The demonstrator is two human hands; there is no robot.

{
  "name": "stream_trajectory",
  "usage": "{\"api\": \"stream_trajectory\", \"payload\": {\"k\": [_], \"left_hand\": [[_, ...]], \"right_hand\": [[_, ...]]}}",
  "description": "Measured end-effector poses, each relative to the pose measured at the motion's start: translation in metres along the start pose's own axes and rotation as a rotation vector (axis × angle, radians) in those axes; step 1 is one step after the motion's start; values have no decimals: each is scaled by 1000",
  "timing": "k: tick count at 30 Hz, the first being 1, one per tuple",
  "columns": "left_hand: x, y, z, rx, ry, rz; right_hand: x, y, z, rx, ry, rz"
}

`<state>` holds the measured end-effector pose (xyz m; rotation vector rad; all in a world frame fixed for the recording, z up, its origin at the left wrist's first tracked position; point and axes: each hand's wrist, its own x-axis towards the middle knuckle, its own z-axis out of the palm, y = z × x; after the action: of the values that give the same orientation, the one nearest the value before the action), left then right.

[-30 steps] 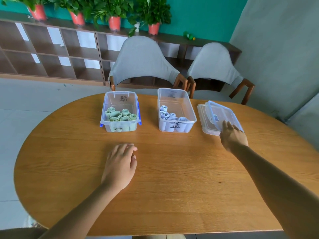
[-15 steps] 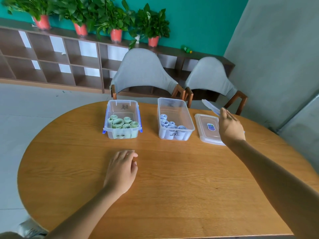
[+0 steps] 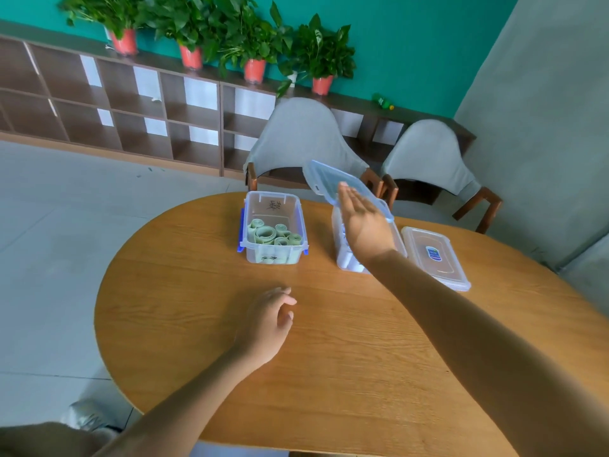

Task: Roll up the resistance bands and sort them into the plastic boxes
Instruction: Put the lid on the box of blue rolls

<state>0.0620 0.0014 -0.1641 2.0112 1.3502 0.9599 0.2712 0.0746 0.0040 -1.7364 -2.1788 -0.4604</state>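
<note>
Wooden table [image 3: 329, 374], teal wall behind. Green rolls in left box [image 3: 273, 225], pale rolls in right box [image 3: 346, 255]. Right hand [image 3: 362, 222] carries lid [image 3: 333, 183] over right box, grip hidden. Left hand [image 3: 267, 321] idle, loosely curled. Closing step; next: align lid, press down.

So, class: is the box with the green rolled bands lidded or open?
Open. The green-band box has no lid on; its rolled bands show from above. The right hand holds a lid over the other box.

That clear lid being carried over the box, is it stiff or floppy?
Probably stiff: the lid keeps its flat shape while the right hand holds it by one side. Likely light, since thin clear plastic is held up one-handed. It may be slippery, as its surface looks smooth.
</note>
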Motion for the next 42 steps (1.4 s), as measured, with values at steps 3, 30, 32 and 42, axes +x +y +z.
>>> {"api": "stream_trajectory", "payload": {"k": [3,30,32,42], "left_hand": [[-2,-4,-11,-47,-74,-16],[78,73,-15,-42,-113,44],[93,81,-13,-73,-90,53],[173,114,8,-95,-23,-257]], "right_hand": [[14,-31,12,-4,-31,-17],[-45,75,50,166,-207,195],[-51,88,48,217,-131,300],[-60,133,49,697,-204,998]]}}
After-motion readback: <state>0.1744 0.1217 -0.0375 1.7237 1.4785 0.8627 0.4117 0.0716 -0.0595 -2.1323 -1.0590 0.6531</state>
